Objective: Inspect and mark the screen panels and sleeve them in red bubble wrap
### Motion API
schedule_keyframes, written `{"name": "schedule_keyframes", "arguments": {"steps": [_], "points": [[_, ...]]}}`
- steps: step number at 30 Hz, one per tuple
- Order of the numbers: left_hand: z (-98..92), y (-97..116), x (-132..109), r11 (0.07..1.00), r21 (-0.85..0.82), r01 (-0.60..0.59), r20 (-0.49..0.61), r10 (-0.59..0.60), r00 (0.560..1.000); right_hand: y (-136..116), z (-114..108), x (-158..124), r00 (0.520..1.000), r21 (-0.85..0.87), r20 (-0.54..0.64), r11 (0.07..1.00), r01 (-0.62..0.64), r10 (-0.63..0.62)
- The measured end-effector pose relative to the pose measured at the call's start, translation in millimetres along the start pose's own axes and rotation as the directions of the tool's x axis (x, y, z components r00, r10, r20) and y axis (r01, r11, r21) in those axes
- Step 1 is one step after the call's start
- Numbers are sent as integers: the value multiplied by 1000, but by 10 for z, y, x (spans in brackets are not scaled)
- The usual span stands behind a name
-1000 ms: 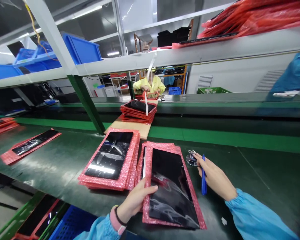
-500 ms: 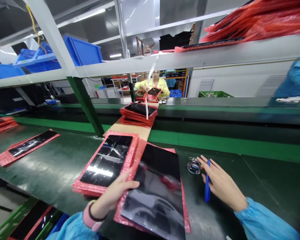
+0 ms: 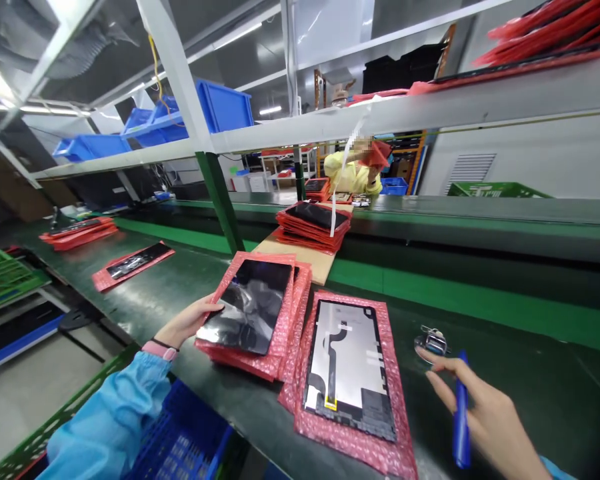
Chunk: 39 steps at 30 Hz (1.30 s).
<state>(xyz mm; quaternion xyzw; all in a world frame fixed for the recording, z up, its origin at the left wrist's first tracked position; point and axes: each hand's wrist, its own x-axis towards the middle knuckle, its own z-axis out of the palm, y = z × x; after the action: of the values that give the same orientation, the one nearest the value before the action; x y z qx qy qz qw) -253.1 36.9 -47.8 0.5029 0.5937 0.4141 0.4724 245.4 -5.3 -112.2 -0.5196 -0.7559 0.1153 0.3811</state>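
Nearest, right of the silver-backed panel [image 3: 350, 363], the right hand [image 3: 485, 417] holds a blue pen [image 3: 461, 417] between its fingers. The fingers stretch out flat toward a small metal clip [image 3: 430, 341], which lies on the green table [image 3: 520, 373] just beyond the fingertips. The panel itself lies face down on a pink bubble-wrap sleeve [image 3: 360, 443], with its grey back and black ribbon cable upward. Below and left of the panel, under the table edge, sits a blue crate [image 3: 180, 440]. Just left of the panel, touching its sleeve, is a stack of pink sleeves [image 3: 286, 333]. The left hand [image 3: 187, 323] grips the left edge of the dark panel [image 3: 253, 307] on top of that stack, thumb over the rim. Beyond the silver-backed panel, a second stack [image 3: 313, 223] rests on a cardboard sheet [image 3: 315, 263]. Farther behind that, a person in yellow [image 3: 350, 177] holds up a red sleeve.
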Motion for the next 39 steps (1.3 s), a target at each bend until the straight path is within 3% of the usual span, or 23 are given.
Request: {"name": "schedule_keyframes", "arguments": {"steps": [2,4,8,11,12,14,16,17,19,21,24,28,32,36,39], "points": [[-31,49,80,995,98,-8,-2,8,1000,-196,70,-4,979,182,174,974,-134,103],[-48,130,165,980,198,-13,-32,20,999,-367,171,-9,935,381,314,881,-282,163],[88,278,261,889,455,-49,-212,162,964,-531,452,-23,885,631,408,631,-451,223],[465,341,130,813,569,-124,-238,308,921,-512,631,-48,890,598,370,665,-447,266],[637,346,41,788,590,-178,-201,357,912,-494,672,-60,894,570,347,693,-442,284],[1005,313,-166,721,574,-389,-20,487,873,-458,732,-84,899,510,300,743,-433,318],[1342,216,-347,824,371,-428,180,388,904,-436,773,-98,909,451,246,790,-415,337],[1481,146,-406,901,259,-349,271,280,921,-431,789,-99,914,423,221,811,-404,340],[1680,-7,-446,985,97,-140,313,103,944,-433,816,-85,922,372,186,844,-386,340],[1785,-134,-409,1000,9,22,288,-23,957,-449,833,-59,927,334,172,866,-373,333],[1842,-197,-320,983,-114,145,269,-110,957,-483,839,-20,932,306,177,882,-357,316],[1886,-113,-258,931,-275,241,310,-151,939,-520,838,2,934,308,192,885,-349,302],[1901,-73,-177,875,-347,336,261,-254,931,-506,853,0,929,341,170,865,-368,329],[1893,-88,-64,851,-353,389,194,-340,920,-426,869,-9,902,439,156,790,-428,402],[1951,-35,-23,854,-362,375,188,-327,926,-363,880,-13,880,542,189,701,-464,436]]}}
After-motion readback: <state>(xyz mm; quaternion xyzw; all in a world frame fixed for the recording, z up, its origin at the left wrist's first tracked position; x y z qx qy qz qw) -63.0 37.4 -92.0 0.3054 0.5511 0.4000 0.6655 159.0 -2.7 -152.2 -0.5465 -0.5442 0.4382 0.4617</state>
